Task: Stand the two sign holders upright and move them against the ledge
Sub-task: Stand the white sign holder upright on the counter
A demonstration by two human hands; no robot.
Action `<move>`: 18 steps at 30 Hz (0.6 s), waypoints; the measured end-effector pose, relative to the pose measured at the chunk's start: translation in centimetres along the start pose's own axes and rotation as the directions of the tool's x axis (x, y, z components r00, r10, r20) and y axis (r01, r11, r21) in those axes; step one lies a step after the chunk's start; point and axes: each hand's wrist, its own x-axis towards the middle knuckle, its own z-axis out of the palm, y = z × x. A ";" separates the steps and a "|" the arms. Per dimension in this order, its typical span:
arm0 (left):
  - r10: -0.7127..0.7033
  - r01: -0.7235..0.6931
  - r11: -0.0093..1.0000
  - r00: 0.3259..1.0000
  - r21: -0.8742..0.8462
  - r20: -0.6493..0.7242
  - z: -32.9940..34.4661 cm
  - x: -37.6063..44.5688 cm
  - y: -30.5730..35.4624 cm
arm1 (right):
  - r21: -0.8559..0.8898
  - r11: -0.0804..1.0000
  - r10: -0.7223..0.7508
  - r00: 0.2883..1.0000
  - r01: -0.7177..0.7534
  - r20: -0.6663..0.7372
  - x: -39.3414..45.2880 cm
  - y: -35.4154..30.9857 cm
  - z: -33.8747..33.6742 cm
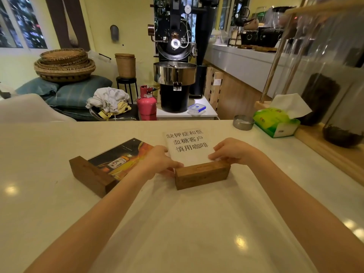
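Note:
Two sign holders lie flat on the white counter [59,194]. The right sign holder has a wooden base block [202,175] and a white panel [188,146] printed with black characters. My left hand [157,162] grips the left end of that base and panel edge. My right hand [232,151] holds the right end where panel meets block. The left sign holder has a darker wooden base [90,175] and a dark bottle-advert panel [122,156], untouched, angled to the left. The wooden ledge [331,154] runs along the counter's right side.
A green tissue box [275,123] and a small metal dish [243,122] sit at the counter's far right. Dark glass jars [342,127] stand on the ledge. Beyond the counter are a black coffee roaster [175,56], a pink gas cylinder [146,103] and stacked baskets [64,64].

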 end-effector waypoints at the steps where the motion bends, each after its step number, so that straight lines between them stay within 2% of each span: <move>1: 0.020 -0.020 1.000 1.000 -0.009 -0.017 0.0 0.0 0.3 | 0.012 1.000 -0.019 1.000 0.019 -0.020 -0.1 0.0 0.0; 8: 0.221 -0.210 0.973 0.967 0.095 -0.129 0.0 -0.1 1.2 | 0.142 0.979 -0.125 0.980 0.148 -0.156 -0.8 0.3 0.0; 13: 0.400 -0.355 0.904 0.898 0.237 -0.183 0.1 -0.2 1.6 | 0.189 0.926 -0.277 0.927 0.328 -0.252 -0.9 1.0 0.3; 18: 0.547 -0.462 0.818 0.809 0.341 -0.216 0.6 -0.1 1.0 | 0.217 0.861 -0.367 0.857 0.461 -0.363 -1.2 1.9 1.2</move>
